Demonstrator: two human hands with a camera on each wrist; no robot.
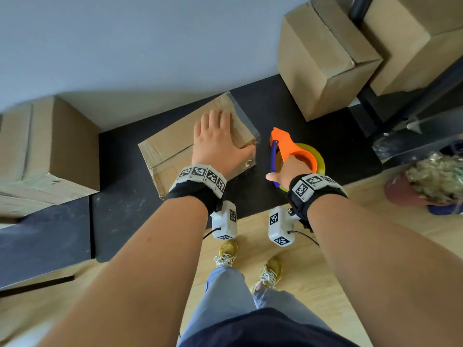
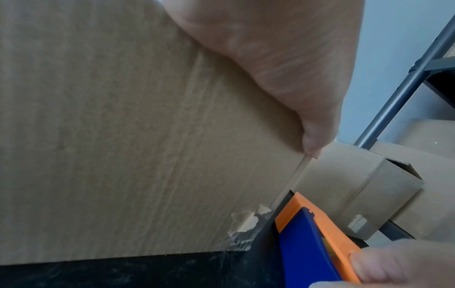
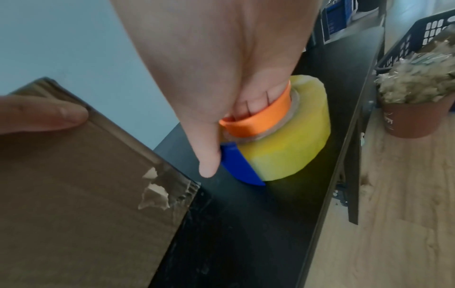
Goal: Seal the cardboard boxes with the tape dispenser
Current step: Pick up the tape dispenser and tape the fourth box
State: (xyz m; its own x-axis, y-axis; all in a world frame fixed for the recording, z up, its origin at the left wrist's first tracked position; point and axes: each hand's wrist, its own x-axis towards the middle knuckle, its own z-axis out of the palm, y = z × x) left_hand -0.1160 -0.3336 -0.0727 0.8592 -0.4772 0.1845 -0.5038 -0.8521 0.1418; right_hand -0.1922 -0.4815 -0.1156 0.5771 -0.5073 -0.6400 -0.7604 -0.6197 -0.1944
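Cardboard box point(image 1: 175, 156) in the middle of the black table point(image 1: 120, 221) lies under the left hand point(image 1: 215, 144), whose straight fingers press flat on its top, thumb at the right edge. Just right of it, apart from the box, the right hand point(image 1: 288, 171) grips the orange tape dispenser point(image 1: 288, 146), fingers curled through its ring inside the yellow tape roll point(image 3: 290, 140). Two more boxes stand on the table, far right point(image 1: 325, 61) and left point(image 1: 47, 151).
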